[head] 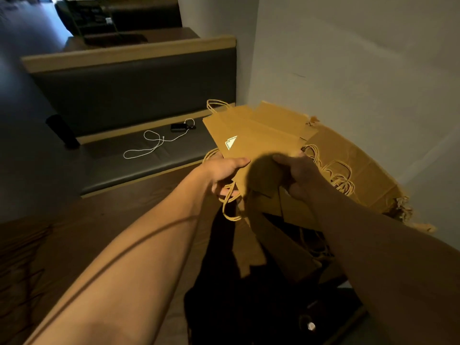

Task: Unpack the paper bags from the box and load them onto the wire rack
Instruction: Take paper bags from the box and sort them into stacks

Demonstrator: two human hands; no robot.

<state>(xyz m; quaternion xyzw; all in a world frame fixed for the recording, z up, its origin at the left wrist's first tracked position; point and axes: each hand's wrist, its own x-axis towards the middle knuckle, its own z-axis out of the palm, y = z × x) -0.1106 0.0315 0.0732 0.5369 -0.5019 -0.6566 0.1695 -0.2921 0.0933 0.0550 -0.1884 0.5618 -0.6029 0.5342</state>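
We held a flat stack of bags [251, 135] above the torn box [353, 170], our left hand [224, 174] under its near edge with fingers curled round it, our right hand [296, 174] pinching its near right corner.

This looks like a restaurant or café dining area: padded booth seating [139, 95] with grey cushions and pale wood trim runs along a white wall [348, 58]. A second booth [129, 11] sits beyond it, over dark wood flooring [49, 245].
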